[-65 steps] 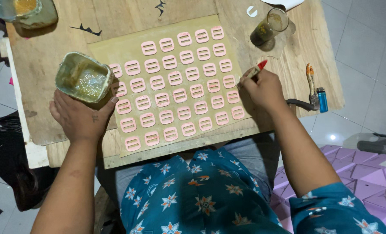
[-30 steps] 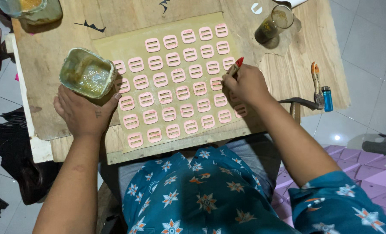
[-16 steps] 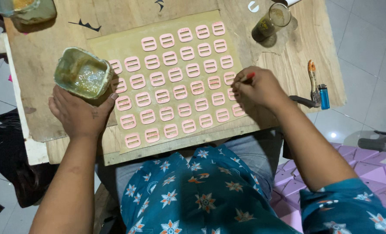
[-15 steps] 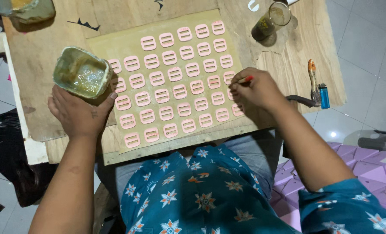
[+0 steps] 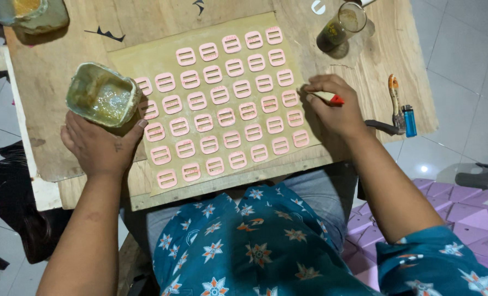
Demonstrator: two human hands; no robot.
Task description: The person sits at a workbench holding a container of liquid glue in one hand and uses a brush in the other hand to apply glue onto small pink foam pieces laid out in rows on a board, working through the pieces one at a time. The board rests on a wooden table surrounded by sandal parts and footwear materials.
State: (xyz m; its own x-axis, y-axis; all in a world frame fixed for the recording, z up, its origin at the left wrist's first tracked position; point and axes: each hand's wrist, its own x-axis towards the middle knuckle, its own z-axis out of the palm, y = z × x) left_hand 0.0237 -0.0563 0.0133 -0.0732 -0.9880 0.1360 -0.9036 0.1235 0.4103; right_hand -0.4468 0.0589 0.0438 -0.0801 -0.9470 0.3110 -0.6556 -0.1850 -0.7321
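Pale floor tiles surround a wooden desk [image 5: 46, 71] carrying a tan sheet [image 5: 145, 60] of pink buckle pieces [image 5: 226, 117] in rows. Left hand [image 5: 98, 145] has its fingers closed round a murky tub [image 5: 101, 97] of yellowish liquid at the sheet's left edge; tilting it could spill onto the pieces. Right hand [image 5: 337, 112] pinches a red-ended brush [image 5: 327, 97] beside the right-hand column, where a slip might smear or nudge a neighbouring piece.
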